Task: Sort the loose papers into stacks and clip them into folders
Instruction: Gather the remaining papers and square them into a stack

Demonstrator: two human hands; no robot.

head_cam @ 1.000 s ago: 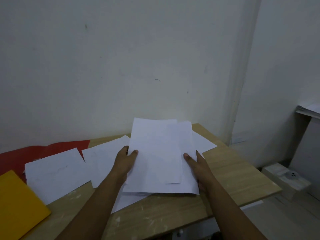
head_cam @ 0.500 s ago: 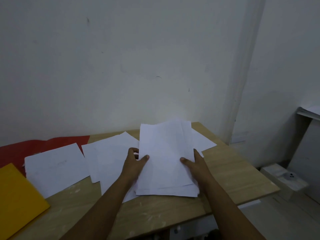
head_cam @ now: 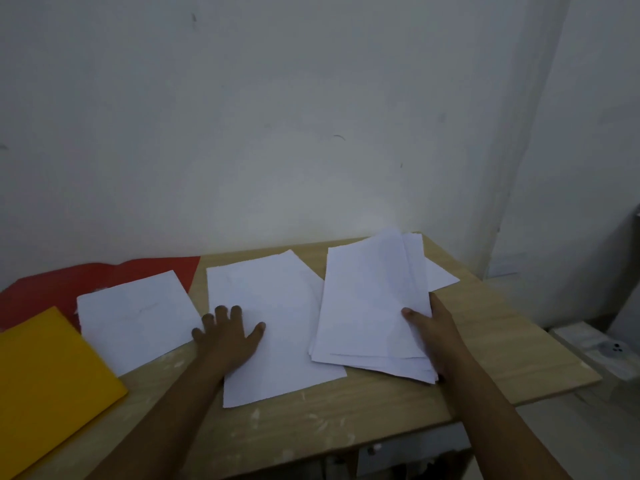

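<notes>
My right hand (head_cam: 433, 332) grips a loose stack of white papers (head_cam: 370, 299) by its right edge, thumb on top, at the right side of the wooden table (head_cam: 398, 403). My left hand (head_cam: 228, 336) lies flat with spread fingers on the left edge of white sheets (head_cam: 273, 306) in the middle of the table. Another white sheet (head_cam: 138, 317) lies further left. A yellow folder (head_cam: 45, 379) sits at the left front and a red folder (head_cam: 69, 285) lies behind it, partly under the sheet. One more white sheet (head_cam: 441, 273) peeks out behind the held stack.
The table stands against a white wall, with its right edge near a corner. On the floor to the right sits a white box-like object (head_cam: 606, 348). A drawer knob (head_cam: 375, 447) shows under the table's front edge.
My left hand has let go of the stack and moved left onto the middle sheets. My right hand has carried the stack to the right. The camera has tilted and turned left.
</notes>
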